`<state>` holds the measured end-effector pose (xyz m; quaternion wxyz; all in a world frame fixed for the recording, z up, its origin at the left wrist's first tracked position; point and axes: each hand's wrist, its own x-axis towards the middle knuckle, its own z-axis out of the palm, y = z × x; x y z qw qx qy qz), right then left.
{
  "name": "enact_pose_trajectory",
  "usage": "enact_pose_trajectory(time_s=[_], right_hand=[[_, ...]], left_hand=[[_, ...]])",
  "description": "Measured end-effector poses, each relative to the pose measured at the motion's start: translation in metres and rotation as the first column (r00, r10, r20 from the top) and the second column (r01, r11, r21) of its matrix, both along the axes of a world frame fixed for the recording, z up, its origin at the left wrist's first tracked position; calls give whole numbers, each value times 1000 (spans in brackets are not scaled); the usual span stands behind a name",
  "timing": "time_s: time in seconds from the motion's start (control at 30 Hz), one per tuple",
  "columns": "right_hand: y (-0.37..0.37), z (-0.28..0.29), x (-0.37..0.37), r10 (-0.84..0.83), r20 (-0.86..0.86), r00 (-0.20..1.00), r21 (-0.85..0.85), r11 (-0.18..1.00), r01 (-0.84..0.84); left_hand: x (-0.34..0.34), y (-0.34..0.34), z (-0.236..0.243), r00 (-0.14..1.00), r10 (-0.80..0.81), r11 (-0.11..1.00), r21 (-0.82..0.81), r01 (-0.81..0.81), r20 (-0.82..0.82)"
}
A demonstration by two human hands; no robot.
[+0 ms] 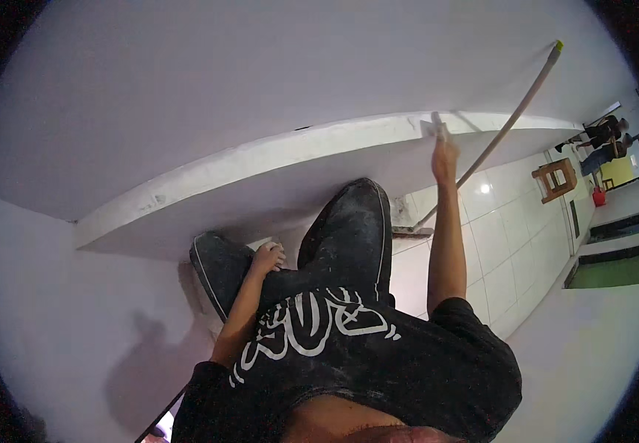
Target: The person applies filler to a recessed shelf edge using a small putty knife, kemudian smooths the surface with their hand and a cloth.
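My right hand (pixel 445 159) grips a pale flat scraper (pixel 428 127) against the white band (pixel 297 148) along the curved ledge. My left hand (pixel 266 260) is between my dark-trousered knees, fingers curled at a small pale object (pixel 269 244) that I cannot make out. A long pole (pixel 515 112) with a green tip leans diagonally beside my right arm, its upper end against the grey surface (pixel 334 59) above the band.
A white tiled floor (pixel 513 232) lies to the right, with a wooden stool (pixel 548 188) and a small red bucket (pixel 598 197). Two people (pixel 606 144) are at the far right near an opening. A pale wall (pixel 53 295) with my shadow is on the left.
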<state>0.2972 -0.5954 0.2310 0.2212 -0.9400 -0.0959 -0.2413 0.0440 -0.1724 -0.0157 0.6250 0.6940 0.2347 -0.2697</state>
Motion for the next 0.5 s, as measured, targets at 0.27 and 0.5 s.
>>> enact_pose_trajectory(time_s=[0.27, 0.5], right_hand=[[-1, -16, -19, -220, 3, 976, 8, 975, 220], [5, -2, -29, -31, -123, 992, 67, 997, 39]], left_hand=[[1, 4, -12, 1000, 11, 999, -40, -11, 4], [-6, 5, -9, 998, 60, 998, 1, -60, 4]])
